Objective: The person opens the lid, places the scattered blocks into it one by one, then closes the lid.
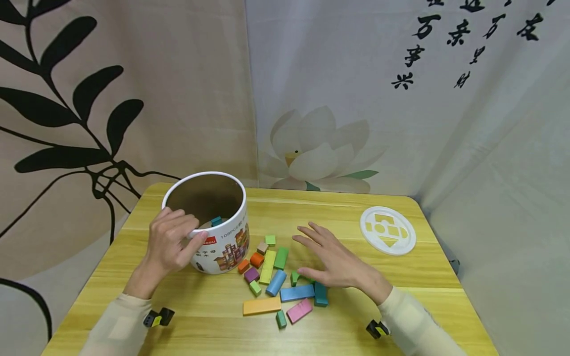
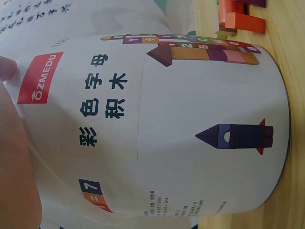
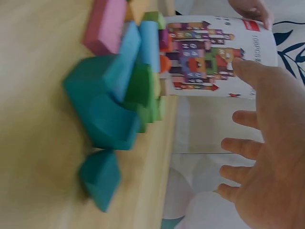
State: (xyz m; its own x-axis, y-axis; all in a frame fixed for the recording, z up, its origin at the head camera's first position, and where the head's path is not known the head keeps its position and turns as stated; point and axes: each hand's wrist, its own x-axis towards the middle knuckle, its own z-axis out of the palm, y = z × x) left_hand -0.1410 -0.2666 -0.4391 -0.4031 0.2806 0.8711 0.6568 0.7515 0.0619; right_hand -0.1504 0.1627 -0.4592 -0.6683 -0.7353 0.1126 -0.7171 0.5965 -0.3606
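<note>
A tall white printed bucket [image 1: 222,252] stands at the left of the wooden table, with a blue block [image 1: 216,221] visible inside. My left hand [image 1: 171,240] grips its near rim, thumb on the outer wall. To the right, my right hand [image 1: 334,262] hovers over the edge of a loose block pile, fingers spread and holding nothing. Beneath and beside that hand lie a teal arch block [image 1: 320,294], a blue plank block [image 1: 297,292] and a pink block [image 1: 300,311]. In the right wrist view, a small teal block [image 3: 101,179] lies apart from the arch.
Nearer the bucket are a yellow block [image 1: 267,267], a blue cylinder [image 1: 276,283], an orange plank block [image 1: 261,306] and several small blocks. A white lid [image 1: 366,230] with shaped cut-outs lies at the back right. Printed curtains [image 1: 329,64] hang behind the table.
</note>
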